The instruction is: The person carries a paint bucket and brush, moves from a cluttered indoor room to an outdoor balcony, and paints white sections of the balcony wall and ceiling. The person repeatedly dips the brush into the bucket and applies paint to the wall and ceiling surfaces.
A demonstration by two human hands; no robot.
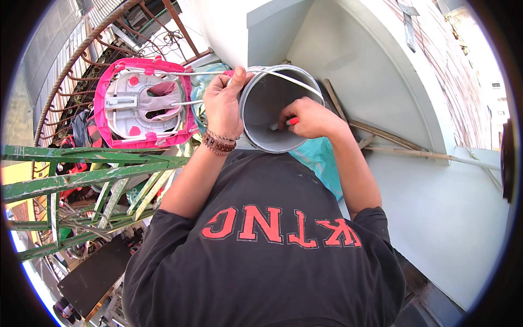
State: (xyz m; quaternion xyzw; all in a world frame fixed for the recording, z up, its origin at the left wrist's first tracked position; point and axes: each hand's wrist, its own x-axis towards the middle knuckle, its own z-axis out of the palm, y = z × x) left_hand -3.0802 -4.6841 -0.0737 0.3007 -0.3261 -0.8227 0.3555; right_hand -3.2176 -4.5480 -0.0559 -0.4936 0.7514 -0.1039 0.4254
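Observation:
A grey bucket-like cylinder (249, 117) stands in front of my chest, its round mouth facing up. My left hand (223, 106) is at its left rim, thumb up and fingers curled around a thin white strip (286, 78). That strip crosses above the mouth to the far right rim. In my right hand (313, 117), over the mouth, is a small tool with a red end (293, 121). A pale tip shows beyond my fingers, pointing into the cylinder; the tool's kind is unclear. Whether my left palm also grips the rim is hidden.
A pink and white plastic frame (101, 111), like a baby walker, lies to the left. Green metal rails (81, 182) and a rusty railing (71, 65) run beside it. Wooden sticks (387, 134) lean at the right by a pale wall (376, 71). Turquoise sheeting (321, 163) shows below the cylinder.

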